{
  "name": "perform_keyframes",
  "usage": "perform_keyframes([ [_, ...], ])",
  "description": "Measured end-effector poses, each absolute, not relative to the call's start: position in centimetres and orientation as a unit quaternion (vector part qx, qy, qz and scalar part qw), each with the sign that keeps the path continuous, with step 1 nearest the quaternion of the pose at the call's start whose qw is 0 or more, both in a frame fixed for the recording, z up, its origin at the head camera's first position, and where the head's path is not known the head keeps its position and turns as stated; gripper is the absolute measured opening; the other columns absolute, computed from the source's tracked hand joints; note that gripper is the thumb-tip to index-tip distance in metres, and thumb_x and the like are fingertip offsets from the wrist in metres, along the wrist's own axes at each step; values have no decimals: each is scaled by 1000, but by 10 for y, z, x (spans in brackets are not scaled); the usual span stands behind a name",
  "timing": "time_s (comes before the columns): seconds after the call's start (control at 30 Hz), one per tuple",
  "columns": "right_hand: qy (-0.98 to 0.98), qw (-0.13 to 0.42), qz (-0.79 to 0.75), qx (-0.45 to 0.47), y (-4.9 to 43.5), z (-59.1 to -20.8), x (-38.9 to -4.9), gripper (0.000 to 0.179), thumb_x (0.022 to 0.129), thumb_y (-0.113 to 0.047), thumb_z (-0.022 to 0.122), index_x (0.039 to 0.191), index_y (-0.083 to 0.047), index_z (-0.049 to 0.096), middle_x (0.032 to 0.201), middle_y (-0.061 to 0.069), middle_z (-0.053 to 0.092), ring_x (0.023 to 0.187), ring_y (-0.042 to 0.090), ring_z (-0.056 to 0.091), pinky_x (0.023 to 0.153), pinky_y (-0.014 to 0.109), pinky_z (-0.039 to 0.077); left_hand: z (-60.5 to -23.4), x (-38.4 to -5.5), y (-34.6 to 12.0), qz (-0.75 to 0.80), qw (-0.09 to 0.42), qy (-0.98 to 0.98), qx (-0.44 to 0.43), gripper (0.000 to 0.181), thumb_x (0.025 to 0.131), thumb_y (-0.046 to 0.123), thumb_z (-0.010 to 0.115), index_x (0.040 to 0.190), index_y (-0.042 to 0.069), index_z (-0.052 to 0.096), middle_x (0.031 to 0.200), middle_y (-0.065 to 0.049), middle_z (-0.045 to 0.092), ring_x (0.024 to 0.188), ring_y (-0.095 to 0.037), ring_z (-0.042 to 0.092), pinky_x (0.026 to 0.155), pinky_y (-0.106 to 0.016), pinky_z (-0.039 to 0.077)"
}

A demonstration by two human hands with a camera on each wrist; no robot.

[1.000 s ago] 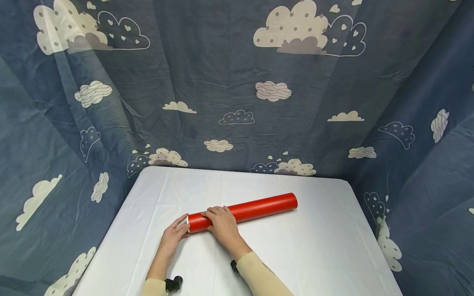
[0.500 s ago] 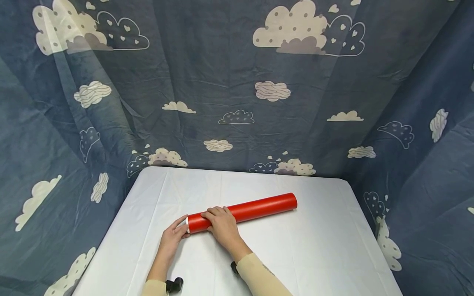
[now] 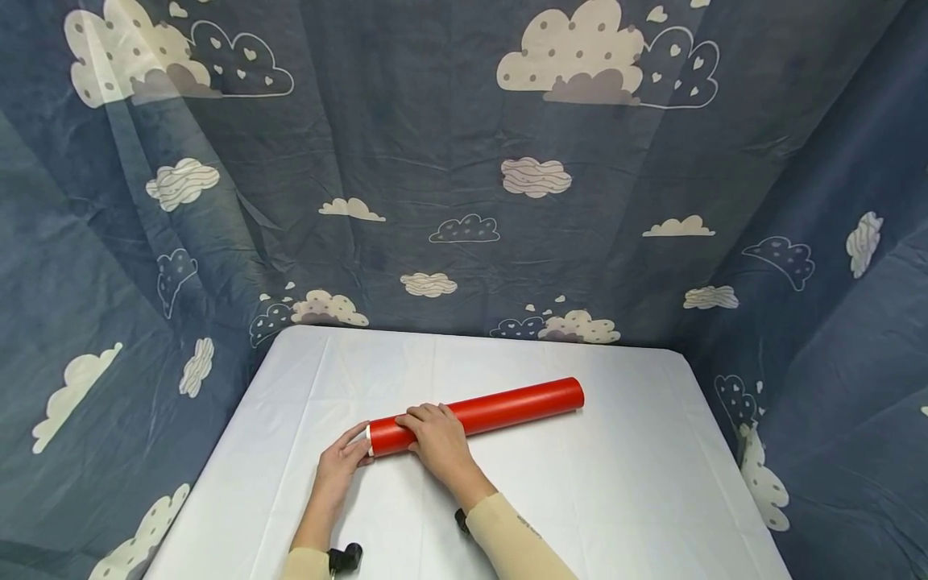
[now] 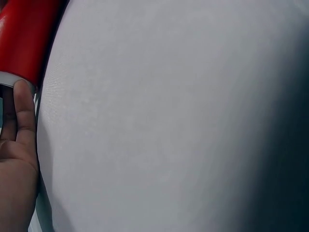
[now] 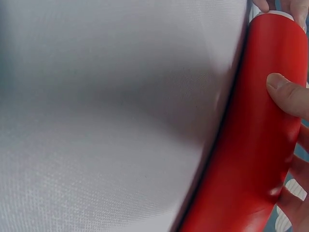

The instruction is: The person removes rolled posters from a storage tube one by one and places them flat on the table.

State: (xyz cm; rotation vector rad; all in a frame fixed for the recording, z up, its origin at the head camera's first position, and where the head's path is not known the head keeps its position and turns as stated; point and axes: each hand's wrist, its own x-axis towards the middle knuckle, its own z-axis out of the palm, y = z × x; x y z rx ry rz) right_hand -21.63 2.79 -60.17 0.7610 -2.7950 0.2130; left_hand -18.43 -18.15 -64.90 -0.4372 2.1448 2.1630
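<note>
Hardly anything has changed over the last second: the red roll (image 3: 486, 414) lies slantwise on the white counter (image 3: 638, 451), its left end nearer the person, and both hands are where they were, the small shift across the head view looking like camera sway. The right hand (image 3: 438, 439) is laid over the roll in from its left end, thumb (image 5: 289, 96) on one side and fingers spread round the other, holding it. The left hand (image 3: 341, 463) holds the white rim (image 4: 8, 79) at that end between thumb and fingers; whether any fingertip reaches inside cannot be told. With no visible slide of roll or hands, this reads as a steady hold, the right hand seeming to brace the roll while the left works at its rim.
</note>
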Motion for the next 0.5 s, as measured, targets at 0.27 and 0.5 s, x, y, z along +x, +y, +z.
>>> perform_keyframes([
  [0.27,-952,117,77,271,30,-602,-216,53,86,-27,90,136,-34,71,131,-11,73,127,12,65,116,44,52,-650,-183,-183,695,37,704,-142,51,103,16,70,152,6,58,129,-19,75,85,-15,74,83,-18,59],
  [0.5,-952,115,70,276,32,-602,-218,53,88,-30,88,138,-34,70,134,-10,73,130,13,64,117,44,51,-648,-183,-182,697,36,702,-144,50,103,16,71,151,8,59,125,-15,78,82,-13,73,83,-17,58],
])
